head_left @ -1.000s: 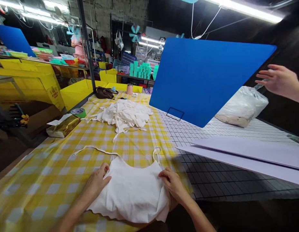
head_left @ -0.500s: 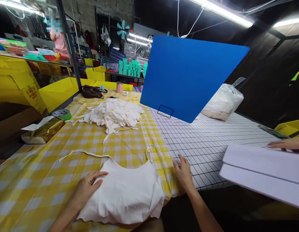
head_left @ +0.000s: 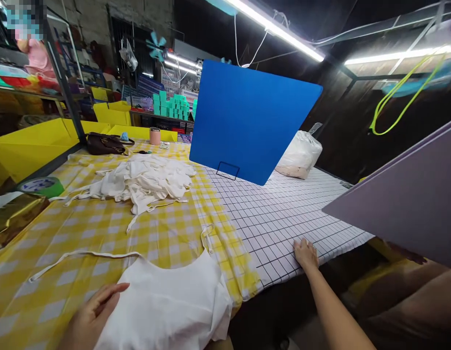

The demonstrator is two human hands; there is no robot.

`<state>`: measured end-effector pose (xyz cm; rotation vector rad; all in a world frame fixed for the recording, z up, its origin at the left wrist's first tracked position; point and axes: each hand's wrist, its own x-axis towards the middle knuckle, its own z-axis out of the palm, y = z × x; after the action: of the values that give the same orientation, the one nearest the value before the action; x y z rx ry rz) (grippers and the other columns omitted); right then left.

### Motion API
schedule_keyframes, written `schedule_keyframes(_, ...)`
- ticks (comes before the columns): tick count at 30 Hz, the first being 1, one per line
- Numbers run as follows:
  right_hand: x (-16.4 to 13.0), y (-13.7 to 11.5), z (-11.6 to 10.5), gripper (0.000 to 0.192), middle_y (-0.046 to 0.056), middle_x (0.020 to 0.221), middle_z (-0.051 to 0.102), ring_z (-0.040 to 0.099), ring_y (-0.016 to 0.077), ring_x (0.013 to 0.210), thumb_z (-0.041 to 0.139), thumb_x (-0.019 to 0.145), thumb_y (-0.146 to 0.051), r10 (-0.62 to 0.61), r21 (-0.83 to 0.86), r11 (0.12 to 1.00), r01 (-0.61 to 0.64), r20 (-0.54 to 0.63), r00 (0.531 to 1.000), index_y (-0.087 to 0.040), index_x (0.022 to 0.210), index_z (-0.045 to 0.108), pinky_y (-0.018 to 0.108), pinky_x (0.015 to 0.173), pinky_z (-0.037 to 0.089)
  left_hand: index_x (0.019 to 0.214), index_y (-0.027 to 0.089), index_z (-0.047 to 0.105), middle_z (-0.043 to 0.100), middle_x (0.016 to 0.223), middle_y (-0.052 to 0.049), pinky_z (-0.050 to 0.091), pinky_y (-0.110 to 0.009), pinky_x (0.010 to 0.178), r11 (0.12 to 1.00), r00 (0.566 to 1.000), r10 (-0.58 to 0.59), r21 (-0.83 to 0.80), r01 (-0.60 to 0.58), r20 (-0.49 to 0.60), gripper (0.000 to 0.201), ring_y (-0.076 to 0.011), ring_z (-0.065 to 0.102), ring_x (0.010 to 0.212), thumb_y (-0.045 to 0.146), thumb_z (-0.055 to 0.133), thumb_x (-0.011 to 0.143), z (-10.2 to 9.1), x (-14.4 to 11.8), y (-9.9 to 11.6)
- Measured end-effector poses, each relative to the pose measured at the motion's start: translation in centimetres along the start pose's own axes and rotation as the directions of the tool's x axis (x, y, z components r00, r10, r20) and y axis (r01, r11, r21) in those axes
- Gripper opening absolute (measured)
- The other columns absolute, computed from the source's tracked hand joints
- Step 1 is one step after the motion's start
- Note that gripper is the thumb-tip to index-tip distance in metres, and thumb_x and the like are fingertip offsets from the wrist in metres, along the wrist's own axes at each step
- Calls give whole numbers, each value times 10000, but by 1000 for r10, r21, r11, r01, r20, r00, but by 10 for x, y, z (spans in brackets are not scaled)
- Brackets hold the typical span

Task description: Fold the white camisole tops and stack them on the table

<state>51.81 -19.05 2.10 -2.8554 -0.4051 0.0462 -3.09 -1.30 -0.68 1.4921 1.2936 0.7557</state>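
A white camisole top (head_left: 167, 301) lies at the front of the yellow-and-white checked cloth, one thin strap stretched out to the left and the other looped at its upper right. My left hand (head_left: 96, 311), somewhat blurred, rests at the top's left side with its fingers extended and the thumb beside them. My right hand (head_left: 306, 253) lies at the front edge of the white cloth with black grid lines (head_left: 269, 218). Its fingers reach forward over that cloth and hold nothing. Beyond the top is a heap of white garments (head_left: 145, 177) with loose straps.
A blue board (head_left: 250, 121) stands in a wire holder, with a filled plastic bag (head_left: 300, 153) behind it. A large pale panel (head_left: 404, 199) juts in from the right. Green tape (head_left: 43, 186), a dark handbag (head_left: 106, 143) and a pink cup (head_left: 154, 136) are on the left table.
My right hand has moved right, from beside the checked cloth onto the grid cloth's edge. The pale panel has tilted up, and the other person's hand on it has gone from sight. The view has turned right.
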Motion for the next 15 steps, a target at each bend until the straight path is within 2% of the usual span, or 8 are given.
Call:
schedule_keyframes(4,4,8,-8,595,181,1457,256,218,313,1334,223,883,-384,52,-28,998,-51,18,998,-82,1388,309,472,1033,221,864,246,709,705,916,-4,531,-198,574,1000,999,-22,1,22,-36,358,-214,655,820,489,606,621,-1,2,-14)
schedule_keyframes(6,3,7,-11,604,215,1452,241,227,336,1326,202,884,-377,78,-37,996,-77,13,997,-56,1385,299,503,1009,243,885,245,703,703,933,-7,538,-203,592,1000,998,-31,-5,31,-60,381,-212,656,832,509,592,635,-1,3,-17)
schedule_keyframes(8,-1,2,-13,583,237,1416,301,279,340,1302,225,876,-362,65,-39,997,-64,26,998,-49,1349,362,503,986,277,888,246,700,704,927,-8,539,-203,585,1000,997,-23,3,23,-68,384,-207,661,810,514,599,631,0,3,-17)
schedule_keyframes(11,-15,-15,-10,490,175,1367,410,337,290,1282,306,855,-348,-39,-25,999,41,58,998,-139,1252,501,458,999,286,867,253,704,708,906,-6,533,-191,550,999,998,23,31,-22,-52,359,-199,669,756,489,626,608,1,2,-13)
schedule_keyframes(13,-29,-30,-4,458,143,1375,411,323,271,1292,327,849,-346,-129,-7,992,130,54,990,-171,1222,528,452,1019,256,835,256,710,711,894,-3,534,-189,546,997,997,62,55,-60,-45,325,-196,670,738,468,633,600,2,1,-9)
schedule_keyframes(15,-47,-46,2,436,134,1350,442,367,276,1259,346,841,-345,-227,19,974,226,53,973,-171,1182,556,460,1011,256,803,257,714,713,888,0,537,-189,557,993,996,83,82,-80,-37,286,-195,671,736,450,626,610,2,-1,-5)
